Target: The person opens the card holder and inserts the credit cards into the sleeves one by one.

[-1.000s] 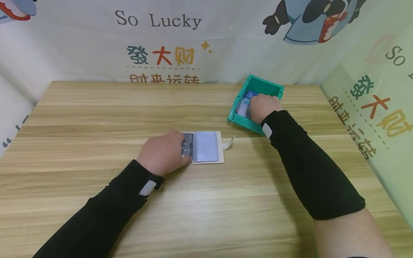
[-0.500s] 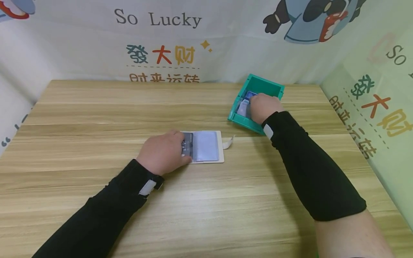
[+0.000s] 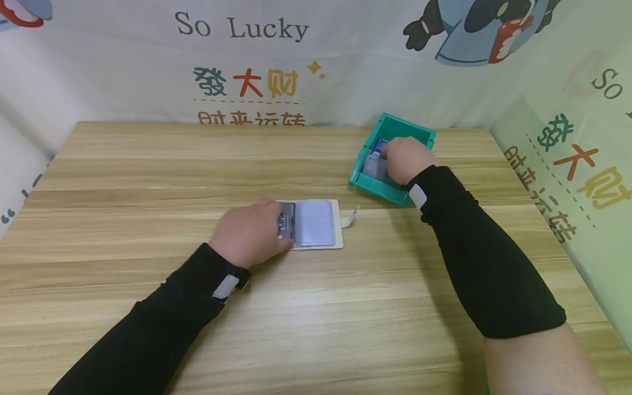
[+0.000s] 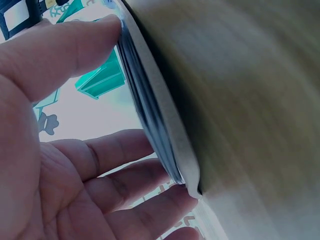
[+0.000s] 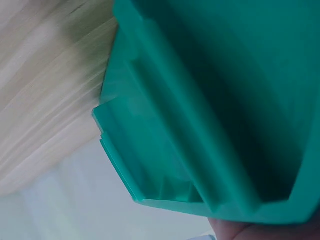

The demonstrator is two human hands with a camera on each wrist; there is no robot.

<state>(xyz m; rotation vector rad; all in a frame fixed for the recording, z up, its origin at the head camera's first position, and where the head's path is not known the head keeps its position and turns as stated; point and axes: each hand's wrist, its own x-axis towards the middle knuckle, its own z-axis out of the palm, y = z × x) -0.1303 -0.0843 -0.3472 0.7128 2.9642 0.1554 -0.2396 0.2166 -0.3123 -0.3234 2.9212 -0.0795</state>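
An open card holder [image 3: 316,224] with clear plastic sleeves lies on the table, a dark printed card showing at its left. My left hand [image 3: 249,233] holds it across its left part, thumb on the near edge and fingers on the far one. The left wrist view shows its stacked sleeves [image 4: 147,110] edge-on between thumb and fingers. Back right, my right hand [image 3: 408,159] reaches down into a green plastic bin [image 3: 379,192], over bluish and clear flat cards [image 3: 377,167]. Its fingertips are hidden; the right wrist view shows mostly the bin's outer wall [image 5: 175,115]. I cannot tell whether it grips a card.
A pale strap [image 3: 349,219] sticks out from the holder's right side toward the bin. The wood-grain table [image 3: 296,318] ends at a printed cloth [image 3: 345,82] behind, and more cloth hangs at both sides.
My right hand has shifted slightly up and to the right within the bin, and the clear card beside it has shifted. The left hand and card holder stay put.
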